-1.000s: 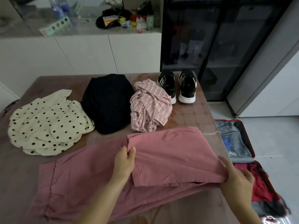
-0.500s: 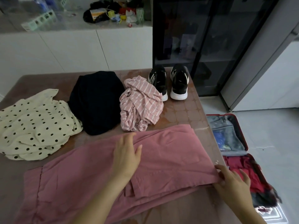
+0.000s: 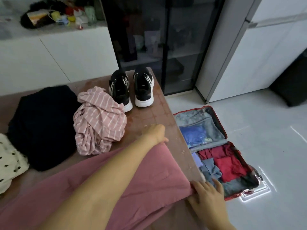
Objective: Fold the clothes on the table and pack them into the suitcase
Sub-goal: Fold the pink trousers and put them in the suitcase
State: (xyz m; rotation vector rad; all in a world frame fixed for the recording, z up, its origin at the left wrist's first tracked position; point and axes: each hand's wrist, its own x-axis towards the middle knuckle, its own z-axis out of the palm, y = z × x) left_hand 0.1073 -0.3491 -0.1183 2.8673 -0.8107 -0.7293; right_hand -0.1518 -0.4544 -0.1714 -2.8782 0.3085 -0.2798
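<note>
Pink trousers [image 3: 132, 188] lie flat on the counter [image 3: 157, 117], soft matte cotton. Right hand [image 3: 207, 195] pinches their near-right corner; left hand [image 3: 157, 133], grip probably flat and released, at the far edge. Crumpled striped shirt [image 3: 99, 122], black garment [image 3: 43, 127], sneakers [image 3: 131, 88] behind. Suitcase [image 3: 216, 153] open on the floor.

- The scene is dim and underexposed; the counter [image 3: 149, 113] and the clothes on it look muddy.
- The white floor [image 3: 265, 130] at right is the brightest area, with sharp glare streaks near the suitcase [image 3: 221, 130].
- The dark glass cabinet [image 3: 157, 39] gives faint reflections.
- Wide-angle distortion bends straight edges toward the frame borders.
- The left hand [image 3: 157, 132] is slightly motion-blurred; fine detail is soft throughout.
</note>
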